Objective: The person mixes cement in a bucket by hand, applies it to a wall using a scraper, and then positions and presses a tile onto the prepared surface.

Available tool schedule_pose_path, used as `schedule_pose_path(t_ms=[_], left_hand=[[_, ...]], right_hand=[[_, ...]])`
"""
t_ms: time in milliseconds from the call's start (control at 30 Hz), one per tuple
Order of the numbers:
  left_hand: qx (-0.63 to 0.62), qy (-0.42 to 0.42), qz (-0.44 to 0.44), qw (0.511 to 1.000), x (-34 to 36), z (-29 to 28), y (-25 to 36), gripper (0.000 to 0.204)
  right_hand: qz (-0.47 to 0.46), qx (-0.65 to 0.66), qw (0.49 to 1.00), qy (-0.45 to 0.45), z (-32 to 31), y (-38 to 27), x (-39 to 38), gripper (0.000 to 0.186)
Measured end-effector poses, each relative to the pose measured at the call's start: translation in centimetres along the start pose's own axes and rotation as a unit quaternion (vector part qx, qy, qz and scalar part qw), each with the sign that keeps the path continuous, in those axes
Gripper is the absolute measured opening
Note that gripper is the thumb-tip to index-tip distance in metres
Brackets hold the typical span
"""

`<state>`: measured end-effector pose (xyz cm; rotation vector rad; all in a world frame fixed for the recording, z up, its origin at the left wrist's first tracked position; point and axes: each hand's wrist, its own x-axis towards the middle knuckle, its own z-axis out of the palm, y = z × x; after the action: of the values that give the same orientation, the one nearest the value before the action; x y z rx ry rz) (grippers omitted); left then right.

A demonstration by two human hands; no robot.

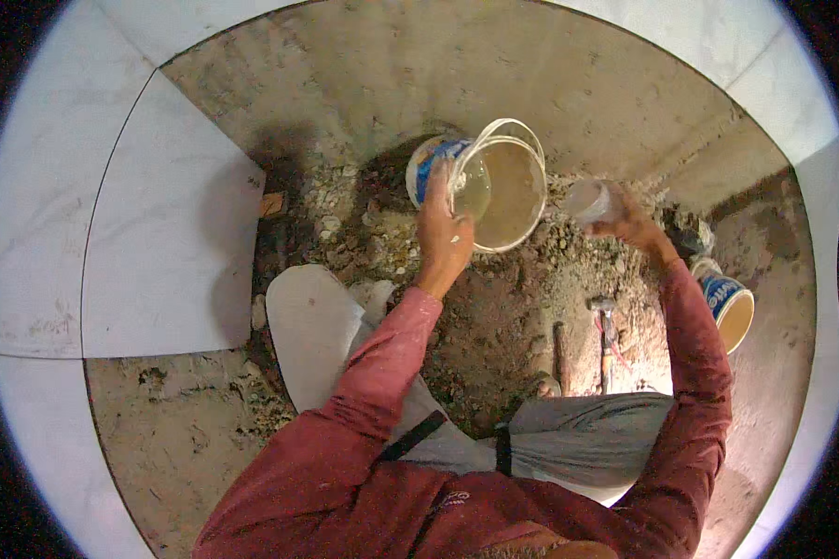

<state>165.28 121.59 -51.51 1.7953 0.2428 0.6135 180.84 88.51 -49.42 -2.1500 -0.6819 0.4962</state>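
My left hand (446, 228) grips the rim and near side of a white bucket (508, 196) with a blue label, tilted toward me and holding cloudy, beige-grey liquid. To its right, my right hand (625, 219) is closed on a small translucent container (587, 198), probably plastic, held beside the bucket over the rubble (569, 252). What is inside the small container is hard to make out.
A second bucket (736, 317) lies tipped at the right. A hammer (606, 354) and a short rod (559, 354) lie near my legs. Large pale tiles (168, 233) cover the left; rough plaster (345, 74) runs across the back.
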Motion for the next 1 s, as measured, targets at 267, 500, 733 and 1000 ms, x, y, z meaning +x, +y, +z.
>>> schedule_pose_path(t_ms=[267, 500, 733, 1000], left_hand=[[0.072, 0.053, 0.149, 0.985, 0.2, 0.9, 5.7, 0.07], [0.209, 0.05, 0.274, 0.938, -1.4, 1.4, 8.0, 0.067], [0.227, 0.097, 0.346, 0.905, -1.0, 1.5, 9.6, 0.075], [0.248, 0.116, 0.325, 0.905, -1.4, 1.2, 10.8, 0.066]], right_hand=[[-0.045, -0.013, 0.996, -0.071, 6.0, -3.1, -1.5, 0.084], [-0.014, 0.095, 0.991, -0.095, 7.6, -6.5, -2.2, 0.08], [-0.08, 0.23, 0.966, -0.088, 9.7, -6.2, -2.4, 0.083], [-0.077, 0.163, 0.982, -0.053, 9.7, -5.6, -2.7, 0.085]])
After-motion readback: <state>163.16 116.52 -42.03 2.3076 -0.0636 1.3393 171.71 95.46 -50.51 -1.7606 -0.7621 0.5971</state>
